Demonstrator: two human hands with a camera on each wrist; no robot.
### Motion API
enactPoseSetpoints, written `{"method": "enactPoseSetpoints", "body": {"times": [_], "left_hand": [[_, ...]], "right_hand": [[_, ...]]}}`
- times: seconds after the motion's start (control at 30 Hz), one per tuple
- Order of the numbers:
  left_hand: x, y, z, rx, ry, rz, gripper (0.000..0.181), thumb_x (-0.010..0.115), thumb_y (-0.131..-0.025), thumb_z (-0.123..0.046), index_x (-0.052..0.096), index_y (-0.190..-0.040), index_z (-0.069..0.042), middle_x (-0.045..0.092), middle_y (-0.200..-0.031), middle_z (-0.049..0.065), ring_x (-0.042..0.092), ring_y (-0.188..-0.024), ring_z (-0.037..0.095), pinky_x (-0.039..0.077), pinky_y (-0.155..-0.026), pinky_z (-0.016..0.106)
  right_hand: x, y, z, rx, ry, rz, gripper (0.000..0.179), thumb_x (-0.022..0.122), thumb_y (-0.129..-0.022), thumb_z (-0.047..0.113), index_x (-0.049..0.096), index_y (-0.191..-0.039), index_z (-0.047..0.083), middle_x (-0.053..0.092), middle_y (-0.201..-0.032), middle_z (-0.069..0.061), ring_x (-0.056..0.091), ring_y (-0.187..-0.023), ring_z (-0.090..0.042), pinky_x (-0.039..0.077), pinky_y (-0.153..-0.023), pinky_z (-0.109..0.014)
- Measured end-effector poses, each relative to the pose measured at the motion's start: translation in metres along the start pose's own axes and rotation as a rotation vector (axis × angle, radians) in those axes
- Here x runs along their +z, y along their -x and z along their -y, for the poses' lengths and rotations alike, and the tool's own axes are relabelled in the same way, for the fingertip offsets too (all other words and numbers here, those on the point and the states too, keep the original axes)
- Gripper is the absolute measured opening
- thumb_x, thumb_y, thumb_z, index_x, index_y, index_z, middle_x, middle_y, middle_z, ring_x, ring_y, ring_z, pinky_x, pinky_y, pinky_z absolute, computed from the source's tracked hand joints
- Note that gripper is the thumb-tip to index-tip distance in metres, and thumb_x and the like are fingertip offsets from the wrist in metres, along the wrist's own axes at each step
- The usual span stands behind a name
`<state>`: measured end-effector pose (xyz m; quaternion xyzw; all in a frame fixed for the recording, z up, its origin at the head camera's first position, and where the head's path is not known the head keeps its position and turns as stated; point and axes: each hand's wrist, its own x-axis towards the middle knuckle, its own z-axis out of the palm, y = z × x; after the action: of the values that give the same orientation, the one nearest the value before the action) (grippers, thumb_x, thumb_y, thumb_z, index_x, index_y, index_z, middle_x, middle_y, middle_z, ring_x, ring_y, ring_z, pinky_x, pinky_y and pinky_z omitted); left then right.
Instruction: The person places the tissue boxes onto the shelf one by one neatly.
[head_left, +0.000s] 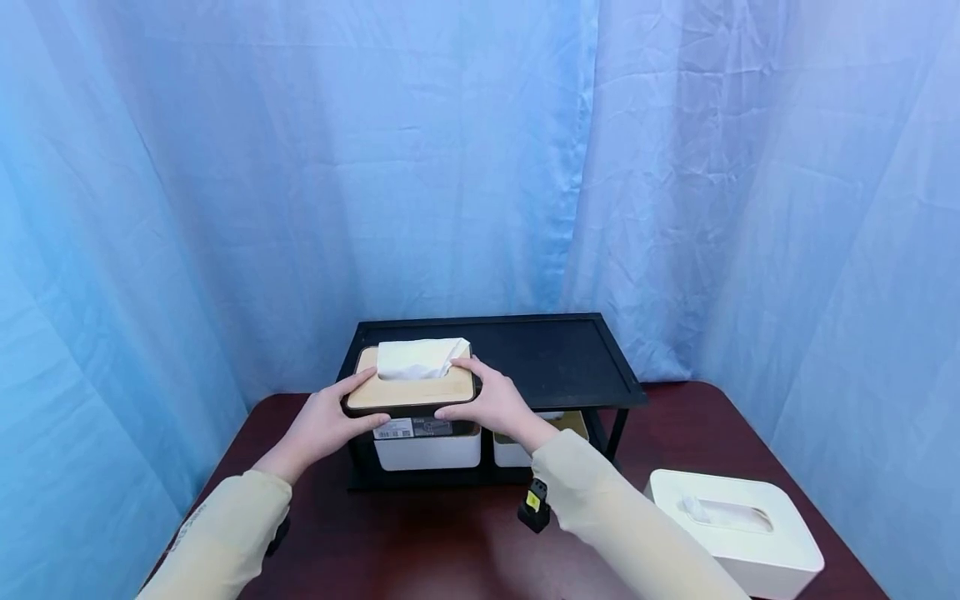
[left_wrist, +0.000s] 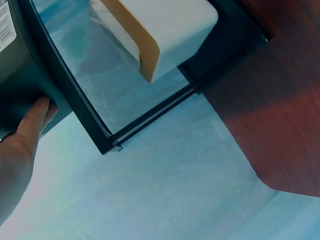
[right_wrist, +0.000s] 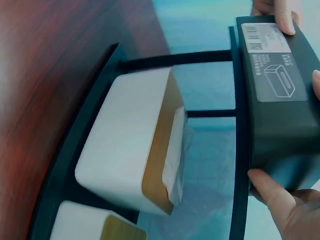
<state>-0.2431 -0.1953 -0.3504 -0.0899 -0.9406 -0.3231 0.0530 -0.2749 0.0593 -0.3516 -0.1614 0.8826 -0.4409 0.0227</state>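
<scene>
A black tissue box (head_left: 367, 400) with a light wooden lid and a white tissue sticking out is at the left front of a black two-tier rack's upper shelf (head_left: 540, 354). My left hand (head_left: 318, 425) grips its left end, and my right hand (head_left: 495, 406) grips its right end. A printed label (right_wrist: 277, 75) on its side faces me in the right wrist view. Whether its base touches the shelf cannot be told. Below it, a white tissue box (right_wrist: 122, 135) with a wooden lid stands on the lower tier.
Another white box (head_left: 512, 454) with a wooden lid stands on the lower tier to the right. An all-white tissue box (head_left: 738, 525) sits at the right of the dark red table (head_left: 420, 533). Blue curtains (head_left: 450, 167) surround the table's back and sides.
</scene>
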Motion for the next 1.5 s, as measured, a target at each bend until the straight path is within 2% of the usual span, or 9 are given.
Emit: {"method": "enactPoseSetpoints", "body": {"times": [0.1, 0.2, 0.33, 0.6, 0.8, 1.13, 1.5], "left_hand": [[-0.003, -0.010, 0.001, -0.029, 0.019, 0.030, 0.084, 0.072, -0.079, -0.048, 0.038, -0.146, -0.013, 0.041, -0.143, 0.024, 0.048, -0.120, 0.035, 0.043, -0.096, 0.050], [-0.005, -0.020, 0.000, -0.047, 0.027, 0.050, 0.084, 0.073, -0.079, -0.046, 0.037, -0.146, -0.011, 0.040, -0.144, 0.025, 0.046, -0.122, 0.036, 0.040, -0.100, 0.052], [-0.005, -0.030, 0.000, -0.052, 0.032, 0.072, 0.082, 0.074, -0.080, -0.041, 0.037, -0.146, -0.008, 0.038, -0.145, 0.026, 0.044, -0.125, 0.037, 0.037, -0.103, 0.052], [-0.007, -0.044, -0.001, -0.054, 0.024, 0.101, 0.081, 0.074, -0.083, -0.028, 0.030, -0.149, -0.009, 0.033, -0.148, 0.026, 0.038, -0.131, 0.040, 0.034, -0.105, 0.053], [-0.004, -0.054, -0.001, -0.043, -0.001, 0.090, 0.080, 0.074, -0.083, -0.022, 0.030, -0.149, -0.008, 0.035, -0.147, 0.026, 0.040, -0.130, 0.040, 0.036, -0.104, 0.051], [-0.001, -0.064, 0.004, -0.016, -0.066, 0.059, 0.074, 0.071, -0.086, -0.017, 0.031, -0.148, -0.007, 0.036, -0.146, 0.025, 0.040, -0.131, 0.041, 0.035, -0.105, 0.051], [0.000, -0.064, 0.012, -0.056, -0.052, -0.007, 0.072, 0.070, -0.085, -0.009, 0.033, -0.148, -0.009, 0.036, -0.147, 0.024, 0.037, -0.133, 0.040, 0.033, -0.107, 0.052]], "right_hand": [[-0.003, -0.008, 0.004, -0.006, 0.037, 0.007, 0.080, 0.082, -0.072, 0.035, 0.045, -0.141, 0.020, 0.044, -0.145, -0.012, 0.049, -0.124, -0.029, 0.043, -0.096, -0.045], [-0.006, -0.016, 0.007, -0.008, 0.075, 0.008, 0.077, 0.082, -0.072, 0.033, 0.047, -0.139, 0.017, 0.049, -0.139, -0.013, 0.052, -0.118, -0.029, 0.044, -0.094, -0.044], [-0.007, -0.024, 0.008, 0.011, 0.119, 0.016, 0.076, 0.083, -0.072, 0.029, 0.047, -0.139, 0.018, 0.051, -0.137, -0.012, 0.052, -0.117, -0.029, 0.044, -0.094, -0.043], [-0.003, -0.038, 0.007, 0.021, 0.181, 0.017, 0.087, 0.083, -0.071, 0.013, 0.037, -0.145, 0.020, 0.052, -0.135, -0.014, 0.054, -0.115, -0.031, 0.046, -0.092, -0.042], [-0.002, -0.048, 0.007, 0.048, 0.178, -0.021, 0.086, 0.083, -0.071, 0.008, 0.039, -0.144, 0.020, 0.052, -0.135, -0.014, 0.054, -0.116, -0.031, 0.045, -0.094, -0.043], [0.004, -0.052, 0.002, 0.030, 0.211, -0.088, 0.076, 0.076, -0.076, 0.002, 0.042, -0.142, 0.019, 0.053, -0.135, -0.014, 0.056, -0.116, -0.033, 0.047, -0.092, -0.044], [0.011, -0.056, 0.003, 0.005, 0.278, -0.112, 0.076, 0.073, -0.080, 0.004, 0.037, -0.145, 0.020, 0.055, -0.134, -0.015, 0.058, -0.114, -0.032, 0.049, -0.090, -0.043]]}}
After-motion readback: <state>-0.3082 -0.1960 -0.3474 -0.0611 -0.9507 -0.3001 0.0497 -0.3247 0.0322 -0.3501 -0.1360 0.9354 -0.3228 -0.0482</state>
